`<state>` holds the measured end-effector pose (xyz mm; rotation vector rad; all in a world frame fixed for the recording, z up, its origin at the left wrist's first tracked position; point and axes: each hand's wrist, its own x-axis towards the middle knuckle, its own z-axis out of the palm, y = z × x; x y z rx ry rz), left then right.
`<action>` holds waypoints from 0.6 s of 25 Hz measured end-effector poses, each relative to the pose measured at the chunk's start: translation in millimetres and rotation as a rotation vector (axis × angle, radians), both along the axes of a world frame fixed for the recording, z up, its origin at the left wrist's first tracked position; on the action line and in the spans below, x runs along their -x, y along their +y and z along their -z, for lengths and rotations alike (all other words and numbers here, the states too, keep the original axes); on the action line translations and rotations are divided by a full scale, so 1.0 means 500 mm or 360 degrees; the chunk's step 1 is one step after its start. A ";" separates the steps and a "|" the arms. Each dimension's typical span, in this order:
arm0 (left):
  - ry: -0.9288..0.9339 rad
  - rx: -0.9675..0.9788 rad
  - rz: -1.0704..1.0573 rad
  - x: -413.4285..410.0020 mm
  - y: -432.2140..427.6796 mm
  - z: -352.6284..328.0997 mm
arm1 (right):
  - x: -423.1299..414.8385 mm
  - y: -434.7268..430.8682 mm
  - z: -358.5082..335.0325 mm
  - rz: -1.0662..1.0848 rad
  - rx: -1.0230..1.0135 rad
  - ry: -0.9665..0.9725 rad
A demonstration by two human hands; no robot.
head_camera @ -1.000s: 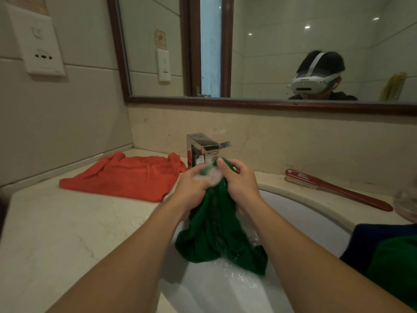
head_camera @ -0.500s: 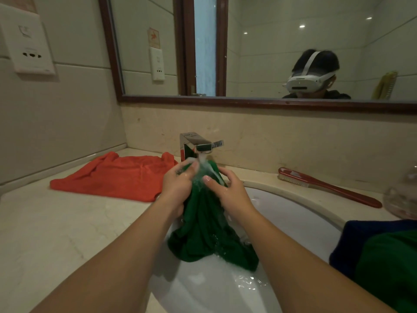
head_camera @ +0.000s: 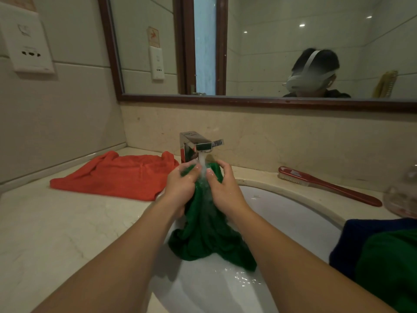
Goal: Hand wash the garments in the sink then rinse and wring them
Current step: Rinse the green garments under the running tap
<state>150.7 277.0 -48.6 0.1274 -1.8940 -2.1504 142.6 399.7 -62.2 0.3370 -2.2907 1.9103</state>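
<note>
Currently, stage: we judge rinsing underway; wringing pending.
Grip: left hand (head_camera: pixel 180 186) and right hand (head_camera: pixel 222 188) clench wet dark-green fabric garment (head_camera: pixel 207 236).
Position: beneath running chrome tap (head_camera: pixel 196 145), over white ceramic sink (head_camera: pixel 293 213).

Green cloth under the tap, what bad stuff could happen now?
1. Water from the tap hits the green cloth high up, close to the spout, so it might splash past the sink rim onto the counter.
2. The orange cloth lies right beside the sink, so splashes could wet it.
3. The green cloth's bottom end sits in the basin; it might cover the drain, which is hidden here, and let water pool.
</note>
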 end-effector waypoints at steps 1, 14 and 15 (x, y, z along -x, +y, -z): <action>-0.0001 0.0024 -0.0009 0.001 0.001 0.002 | 0.002 0.003 0.000 0.0003 -0.0037 0.0013; 0.0093 0.0738 -0.0098 -0.002 -0.003 0.006 | 0.009 -0.011 -0.009 0.0102 -0.0112 0.0014; 0.0132 0.0747 -0.0116 0.000 -0.002 0.007 | 0.007 -0.010 -0.010 0.0094 -0.0083 0.0005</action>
